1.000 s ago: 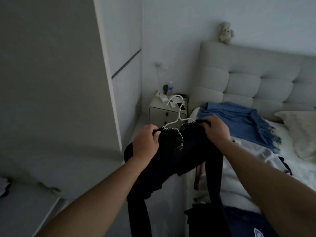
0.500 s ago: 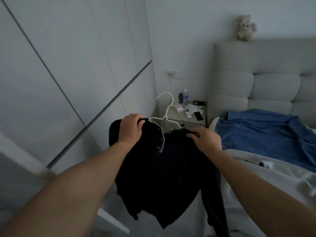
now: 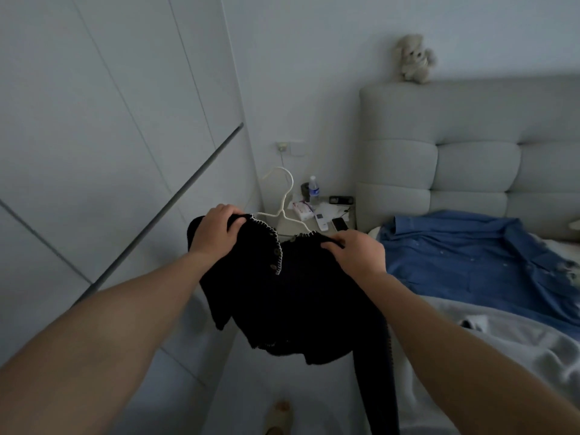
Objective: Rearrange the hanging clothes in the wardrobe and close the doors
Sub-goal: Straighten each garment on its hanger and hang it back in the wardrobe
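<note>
A black cardigan (image 3: 301, 296) with white-stitched edging and buttons hangs on a white hanger (image 3: 284, 199) held out in front of me. My left hand (image 3: 216, 232) grips its left shoulder. My right hand (image 3: 357, 251) grips its right shoulder. The hanger's hook sticks up between my hands, free of any rail. One sleeve dangles down at the lower right. The white wardrobe doors (image 3: 119, 146) fill the left side and appear closed, with a grey handle groove running diagonally.
A nightstand (image 3: 323, 219) with a bottle, remote and phone stands in the corner. To the right is a bed with a padded headboard (image 3: 470, 146), a blue shirt (image 3: 470, 262) and a grey blanket (image 3: 486, 356). A slipper (image 3: 279, 417) lies on the floor below.
My view has turned from the open wardrobe panel toward the closed doors and bed. The cardigan stays in both hands, now held a little higher and flatter.
</note>
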